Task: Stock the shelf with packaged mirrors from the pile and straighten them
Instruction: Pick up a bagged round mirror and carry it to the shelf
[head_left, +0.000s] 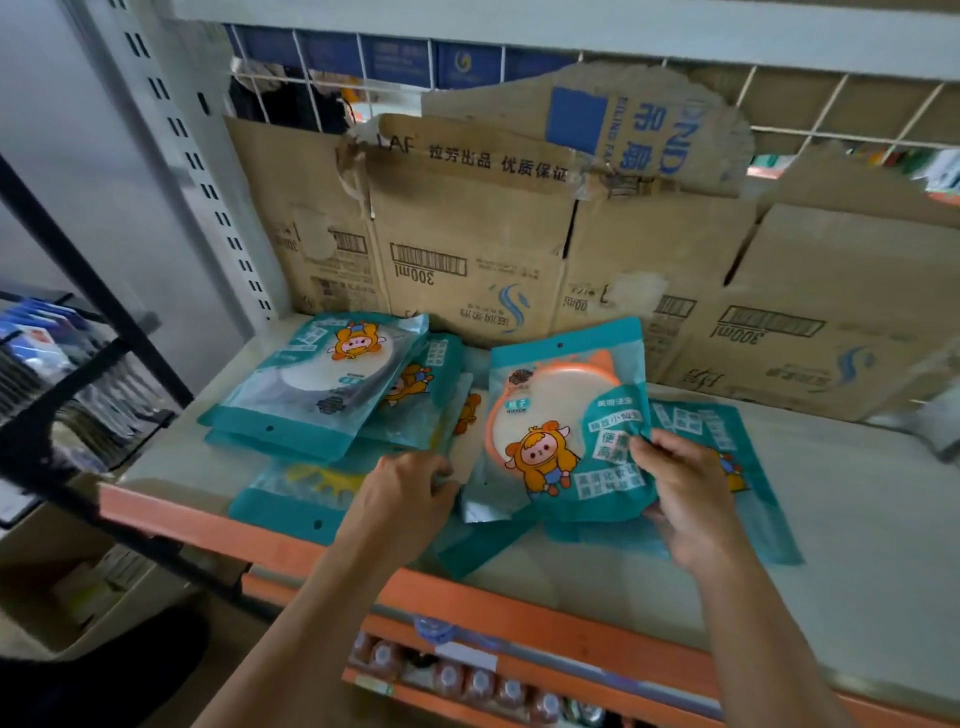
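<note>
Several teal packaged mirrors lie in a loose pile (332, 384) on the pale shelf (857, 499), some upside down. One packaged mirror with an orange rim (550, 421) stands tilted above the others. My right hand (685, 493) pinches its right edge, thumb on the front. My left hand (405, 493) curls its fingers on the edge of a packet at the lifted packet's lower left corner. Another packet (727, 441) lies flat under my right hand, and one with a yellow mirror (296, 499) sits at the shelf's front.
Flattened cardboard boxes (467, 234) line the shelf's back against a white wire grid. The orange shelf lip (467, 597) runs along the front, with bottles (467, 680) on the level below. A black rack with goods (67, 374) stands at the left.
</note>
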